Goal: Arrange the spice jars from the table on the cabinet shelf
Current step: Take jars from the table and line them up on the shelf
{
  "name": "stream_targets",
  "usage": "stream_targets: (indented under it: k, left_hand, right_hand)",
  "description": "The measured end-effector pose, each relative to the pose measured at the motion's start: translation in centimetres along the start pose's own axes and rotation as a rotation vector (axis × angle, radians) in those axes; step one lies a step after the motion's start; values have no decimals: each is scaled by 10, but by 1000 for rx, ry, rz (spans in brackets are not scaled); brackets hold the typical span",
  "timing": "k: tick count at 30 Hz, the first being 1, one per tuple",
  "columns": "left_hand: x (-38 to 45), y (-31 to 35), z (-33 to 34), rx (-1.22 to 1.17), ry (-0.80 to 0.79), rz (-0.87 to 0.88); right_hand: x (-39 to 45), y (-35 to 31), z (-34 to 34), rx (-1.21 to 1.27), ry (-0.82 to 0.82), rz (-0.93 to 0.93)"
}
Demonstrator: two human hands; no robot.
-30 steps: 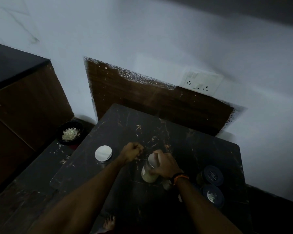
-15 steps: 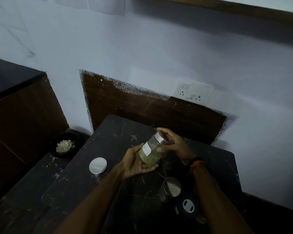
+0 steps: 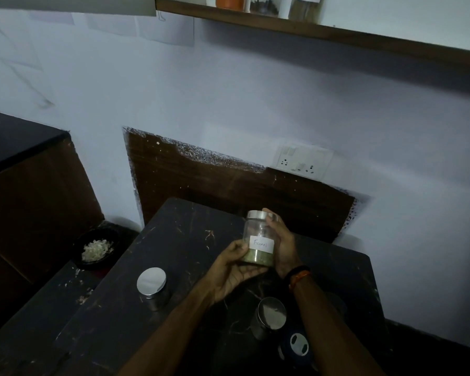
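Observation:
A clear glass jar (image 3: 257, 238) with a silver lid and a white label reading "Fennel" is held upright above the dark table (image 3: 174, 240). My left hand (image 3: 232, 270) cups its base from below and the left. My right hand (image 3: 281, 244) grips its right side, fingertips at the lid. Two silver-lidded jars stand on the table, one (image 3: 151, 284) to the left and one (image 3: 270, 314) under my right forearm. A dark-lidded jar (image 3: 296, 348) sits at the near right. The wooden shelf (image 3: 323, 29) runs along the wall at the top, with several jars (image 3: 263, 4) on it.
A black bowl of pale chopped food (image 3: 97, 249) sits on the lower surface left of the table. A dark wooden cabinet (image 3: 30, 199) with a black top stands at far left. A white socket plate (image 3: 304, 161) is on the wall behind the table.
The jar was lifted off the table by my right hand, then my left hand came under it. It now stands upright with its label facing me. The view tilted up, revealing the shelf.

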State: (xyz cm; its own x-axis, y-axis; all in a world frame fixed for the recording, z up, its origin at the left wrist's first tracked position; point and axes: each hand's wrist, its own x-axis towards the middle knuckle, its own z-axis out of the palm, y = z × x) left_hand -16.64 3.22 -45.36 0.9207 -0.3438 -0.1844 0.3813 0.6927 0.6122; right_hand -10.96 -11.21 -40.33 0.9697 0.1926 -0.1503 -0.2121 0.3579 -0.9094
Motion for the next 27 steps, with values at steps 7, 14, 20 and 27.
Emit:
stream_targets:
  k: [7,14,20,27]
  left_hand:
    - [9,25,23,276,97,42]
    - [31,82,69,599,102,244]
    - [43,141,122,856,-171,349]
    - [60,188,185,968,-252,447]
  right_hand:
    - [1,-14,-6,34,16,-46]
    - [4,-55,4,-30,13,-187]
    - [6,-114,16,-62,-42,-352]
    - [9,-186,36,-49,-65,-477]
